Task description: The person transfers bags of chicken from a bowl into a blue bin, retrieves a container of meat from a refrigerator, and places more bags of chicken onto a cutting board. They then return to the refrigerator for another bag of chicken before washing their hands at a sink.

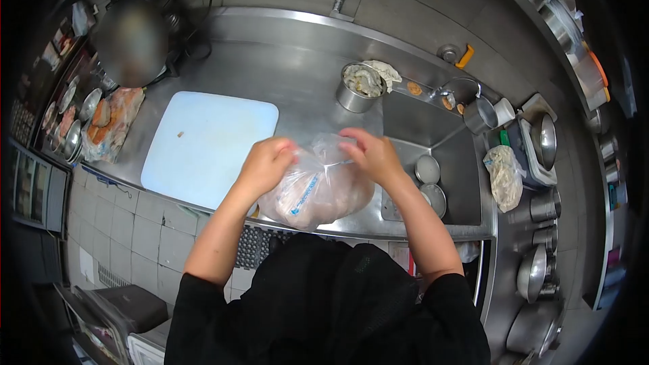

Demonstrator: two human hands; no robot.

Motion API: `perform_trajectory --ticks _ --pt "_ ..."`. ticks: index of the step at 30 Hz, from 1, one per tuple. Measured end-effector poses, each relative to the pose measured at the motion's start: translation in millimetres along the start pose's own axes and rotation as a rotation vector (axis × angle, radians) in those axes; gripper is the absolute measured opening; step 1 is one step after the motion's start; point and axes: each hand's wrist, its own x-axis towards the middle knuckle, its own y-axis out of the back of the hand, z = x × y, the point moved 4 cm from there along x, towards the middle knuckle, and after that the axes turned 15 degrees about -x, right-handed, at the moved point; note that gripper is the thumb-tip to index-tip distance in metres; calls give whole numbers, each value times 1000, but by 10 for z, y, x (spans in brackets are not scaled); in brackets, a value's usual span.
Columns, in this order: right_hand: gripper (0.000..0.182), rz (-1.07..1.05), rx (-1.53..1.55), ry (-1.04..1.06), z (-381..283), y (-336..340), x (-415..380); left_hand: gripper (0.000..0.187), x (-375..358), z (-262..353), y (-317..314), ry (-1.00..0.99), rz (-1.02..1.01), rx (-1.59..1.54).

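A clear plastic bag (316, 197) with blue print bulges with pale pinkish contents that look like raw meat. It rests at the front edge of the steel counter, between the cutting board and the sink, its top gathered at a white tie or knot. My left hand (269, 165) is closed on the bag's upper left side. On the other side of the knot, my right hand (373, 155) has its fingers curled on the loose plastic. The white cutting board (209, 138) lies left of the bag, with a small brown scrap on it.
A steel pot (356, 99) of pale, shrimp-like food stands behind the bag, beside a cloth (383, 73). The sink (463, 182) on the right holds small metal bowls (427, 169). Orange food lies on plastic (128, 115) at far left, near a blurred round appliance (132, 40).
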Motion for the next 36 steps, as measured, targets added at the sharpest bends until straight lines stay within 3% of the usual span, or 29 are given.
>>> perform_trajectory --ticks 1,3,5,7,8,11,13,15,16,18,19,20,21,23,25,27,29,32,34,36 --pt "27 -5 2 1 -109 39 -18 18 97 108 -91 35 -52 -33" --pt "26 -124 -47 234 -387 8 -46 17 310 236 -284 91 -103 -23" --pt "26 -145 75 129 -283 -72 4 15 396 222 -399 131 -163 -10" --pt "27 -168 198 27 -103 -141 51 16 416 67 -478 40 -120 -516" --pt "28 -164 233 -37 4 -162 50 16 384 4 -511 41 -130 -513" --pt "31 -158 311 -125 223 -272 31 30 239 -240 -720 -311 -345 242" --pt "33 -154 348 -130 287 -240 23 26 305 -397 -767 -222 -324 136" --pt "32 -355 -57 -19 325 -169 -74 23 339 -472 -778 -131 -300 27" --pt "32 -357 -60 -17 292 -133 -135 20 348 -485 -777 -34 -271 20" --pt "30 -434 -388 303 88 -79 -316 18 337 -529 -809 66 -240 16" --pt "30 -431 -386 302 3 -30 -306 16 327 -497 -842 -151 -178 147" --pt "29 -289 -412 347 -138 45 -260 13 302 -456 -871 -370 -119 278" --pt "27 -145 -437 388 -226 107 -214 13 309 -471 -891 -373 -127 283" --pt "28 -91 -380 407 -180 133 21 13 313 -473 -925 -411 -158 496" --pt "29 -36 -329 440 -83 57 165 14 254 -285 -854 -487 -171 508" --pt "27 -232 8 76 290 -206 298 15 185 -181 -837 -561 -173 515" --pt "27 -238 143 29 489 -533 211 14 118 -141 -813 -550 53 365" --pt "26 -292 326 -116 521 -586 63 13 70 -147 -852 -564 53 326" --pt "29 -392 820 -433 365 -412 -102 13 52 -130 -837 -497 54 336" --pt "29 -426 824 -348 212 -224 -228 12 30 -120 -815 -431 59 344"
